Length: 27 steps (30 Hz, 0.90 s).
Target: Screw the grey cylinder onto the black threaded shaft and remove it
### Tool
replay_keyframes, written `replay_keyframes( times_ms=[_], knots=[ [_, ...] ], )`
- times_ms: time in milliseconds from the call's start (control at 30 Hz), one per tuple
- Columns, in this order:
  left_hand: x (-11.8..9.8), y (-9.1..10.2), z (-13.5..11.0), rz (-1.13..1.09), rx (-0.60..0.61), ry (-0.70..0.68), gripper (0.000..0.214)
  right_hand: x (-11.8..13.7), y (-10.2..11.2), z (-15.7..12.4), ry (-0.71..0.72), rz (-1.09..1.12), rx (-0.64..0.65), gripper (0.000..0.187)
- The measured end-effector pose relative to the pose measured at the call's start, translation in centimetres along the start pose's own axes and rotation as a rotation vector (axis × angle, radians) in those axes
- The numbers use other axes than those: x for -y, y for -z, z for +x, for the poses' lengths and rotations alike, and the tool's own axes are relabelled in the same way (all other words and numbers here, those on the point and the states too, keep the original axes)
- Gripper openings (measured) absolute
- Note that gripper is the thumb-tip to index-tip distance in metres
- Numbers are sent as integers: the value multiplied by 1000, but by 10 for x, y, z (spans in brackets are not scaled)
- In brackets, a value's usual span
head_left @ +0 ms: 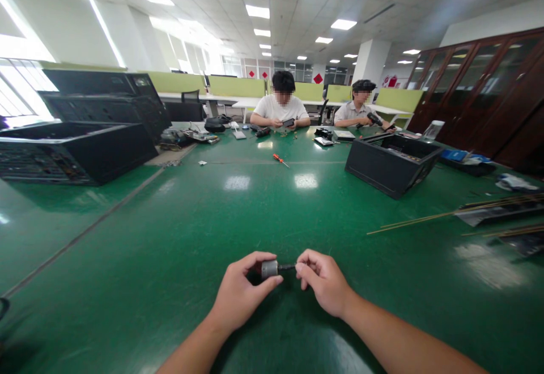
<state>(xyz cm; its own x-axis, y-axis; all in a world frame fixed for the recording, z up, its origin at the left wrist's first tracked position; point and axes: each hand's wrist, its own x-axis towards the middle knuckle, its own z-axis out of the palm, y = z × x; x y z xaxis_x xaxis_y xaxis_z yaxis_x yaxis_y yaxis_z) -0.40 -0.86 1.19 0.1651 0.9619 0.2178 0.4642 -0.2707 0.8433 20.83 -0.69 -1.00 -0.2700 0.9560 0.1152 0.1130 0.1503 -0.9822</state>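
My left hand [240, 292] curls its thumb and fingers around a small grey metal cylinder [269, 269] that looks like a small motor. From the cylinder's right end a thin dark rod-like piece [287, 267] runs across to my right hand [323, 280]. The fingertips of that hand are pinched at the rod's far end, and what lies between them is partly hidden. Both hands are close together, low over the near part of the green table [187, 238].
An orange screwdriver [279, 160] lies mid-table. Black computer cases stand at the left [76, 150] and right [391, 164]. Thin brass-coloured rods [425, 221] reach in from the right. Across the table, two people [280, 105] handle parts among scattered components.
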Motion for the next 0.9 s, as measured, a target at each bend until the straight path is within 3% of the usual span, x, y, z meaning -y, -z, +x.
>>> replay_keyframes(
  times_ms=[900],
  knots=[
    [-1, 3, 0, -55, 3, 21, 28, -2, 1, 3, -29, 111, 11, 38]
  ],
)
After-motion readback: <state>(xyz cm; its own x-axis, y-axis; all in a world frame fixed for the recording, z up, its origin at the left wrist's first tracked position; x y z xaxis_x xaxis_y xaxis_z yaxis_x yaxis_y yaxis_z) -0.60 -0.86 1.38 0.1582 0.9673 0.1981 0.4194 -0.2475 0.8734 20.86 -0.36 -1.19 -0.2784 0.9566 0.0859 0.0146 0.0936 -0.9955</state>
